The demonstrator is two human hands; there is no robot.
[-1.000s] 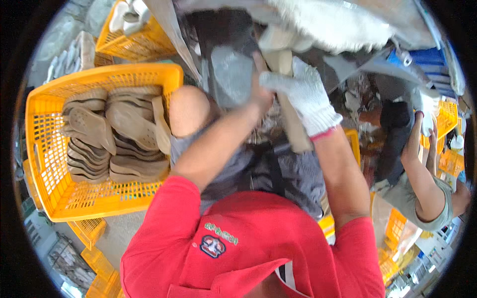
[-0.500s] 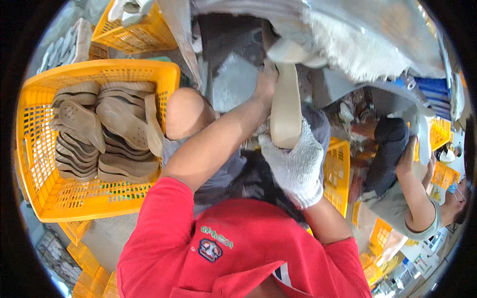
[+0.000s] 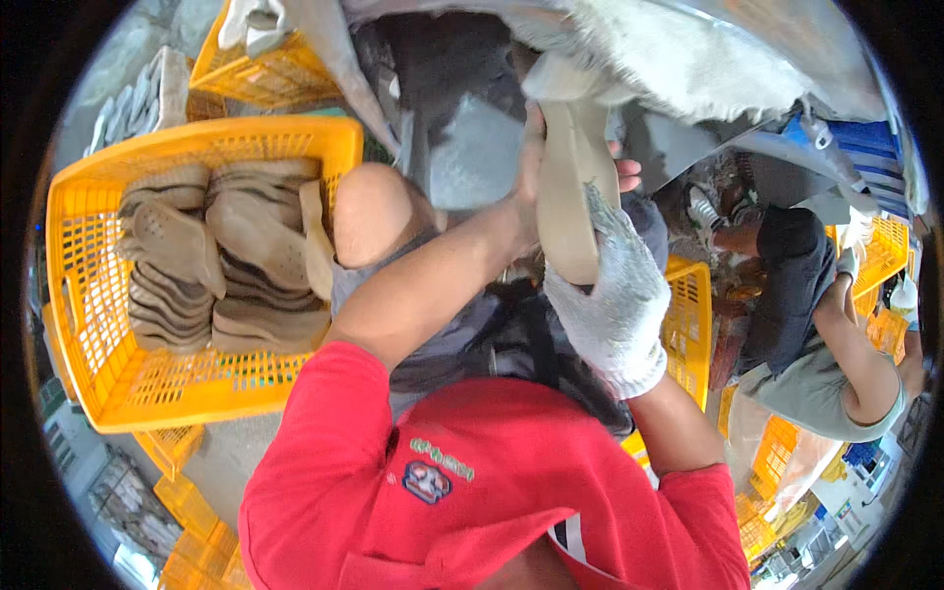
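A tan shoe sole (image 3: pixel 566 187) stands lengthwise before me, its far end close to a pale, blurred rounded wheel (image 3: pixel 559 79). My bare left hand (image 3: pixel 531 162) is closed around it from beneath; the thumb lies along the left edge and fingertips show past the right edge. In a white knitted glove, my right hand (image 3: pixel 615 295) grips the near part from the right, its fingers over the sole's side. Beside my left knee, a yellow basket (image 3: pixel 197 403) holds stacked tan-brown soles (image 3: pixel 258 241) with small holes in some.
Shaggy white material (image 3: pixel 718 59) hangs over the work spot. Another yellow crate (image 3: pixel 265 81) with pale pieces stands at far left, and a yellow crate (image 3: pixel 688 315) is by my right leg. A co-worker (image 3: pixel 826 383) sits to the right.
The sole has turned and tilted slightly, and my left fingertips now show past its right edge. My gloved right hand has shifted right and further up along the sole's side.
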